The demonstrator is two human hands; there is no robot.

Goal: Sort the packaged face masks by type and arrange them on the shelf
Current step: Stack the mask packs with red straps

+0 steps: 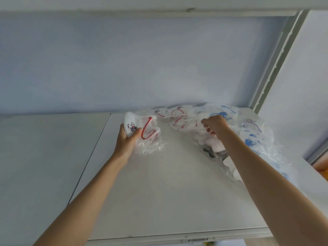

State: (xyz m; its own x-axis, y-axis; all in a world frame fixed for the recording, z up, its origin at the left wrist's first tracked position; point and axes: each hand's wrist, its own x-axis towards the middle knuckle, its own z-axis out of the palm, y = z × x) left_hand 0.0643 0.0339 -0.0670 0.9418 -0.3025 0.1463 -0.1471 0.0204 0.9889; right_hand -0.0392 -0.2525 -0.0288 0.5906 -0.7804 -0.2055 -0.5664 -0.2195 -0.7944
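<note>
White shelf boards (159,192) run out ahead of me under a pale blue back wall (124,59), seen from my head camera. My left hand (126,141) grips a red-strapped mask in its clear wrapper (142,129), lifted just off the shelf, left of the heap. My right hand (215,124) is curled into the pile of packaged masks (221,125), pinching a wrapper among the red-strapped ones; blue-printed packs (250,141) lie to its right, running toward the shelf's right edge. As I see it, the slick film could drag neighbouring packs along, mixing types or tipping the blue ones off that edge.
</note>
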